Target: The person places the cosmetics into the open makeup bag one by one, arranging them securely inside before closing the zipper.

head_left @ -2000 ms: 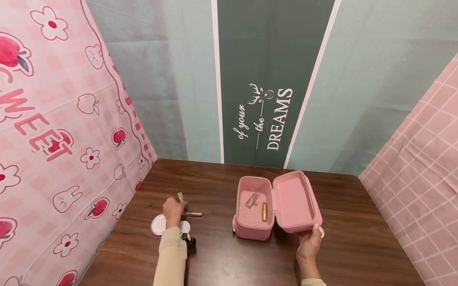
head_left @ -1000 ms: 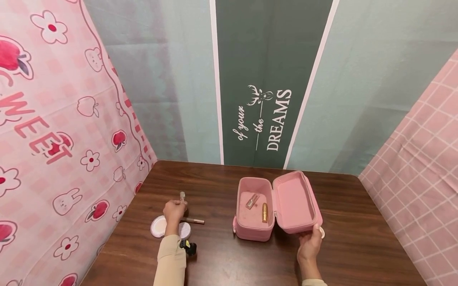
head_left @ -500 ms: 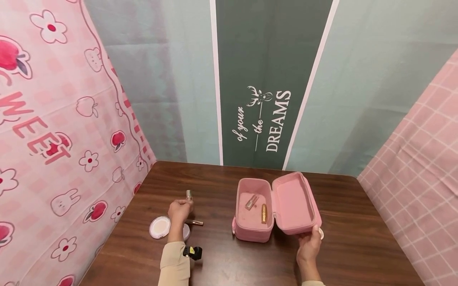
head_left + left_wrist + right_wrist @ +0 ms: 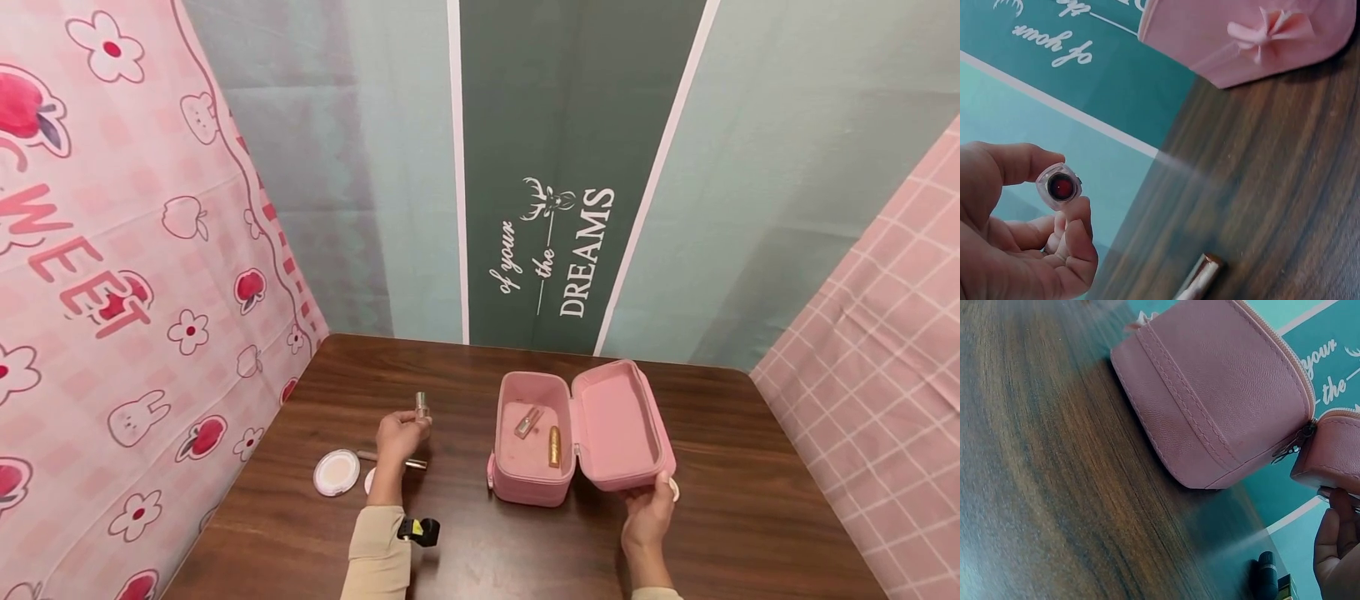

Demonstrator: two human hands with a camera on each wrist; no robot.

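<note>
My left hand (image 4: 401, 437) pinches a small lipstick (image 4: 422, 405) above the table's left half. In the left wrist view the lipstick (image 4: 1060, 186) points end-on, a clear casing around a dark ring and red centre, between thumb and fingertips. At the right, my right hand (image 4: 648, 517) grips the near edge of the raised lid (image 4: 618, 425) of a pink cosmetic case (image 4: 531, 492). A clear-capped tube (image 4: 528, 422) and a gold lipstick (image 4: 554, 447) lie inside the case. The right wrist view has the case (image 4: 1210, 394) from outside, with fingers under the lid's edge.
A round white-and-pink compact (image 4: 337, 472) lies left of my left wrist. Beneath that hand lies a slim tube (image 4: 416, 464), partly covered; a pale round piece (image 4: 370, 481) is mostly hidden. A black-capped item (image 4: 1266, 575) stands near the lid. Fabric hangs around the table (image 4: 465, 533).
My left hand has moved right, carrying the lipstick off from beside the compact toward the case. My right hand stays on the lid, and the case has not shifted.
</note>
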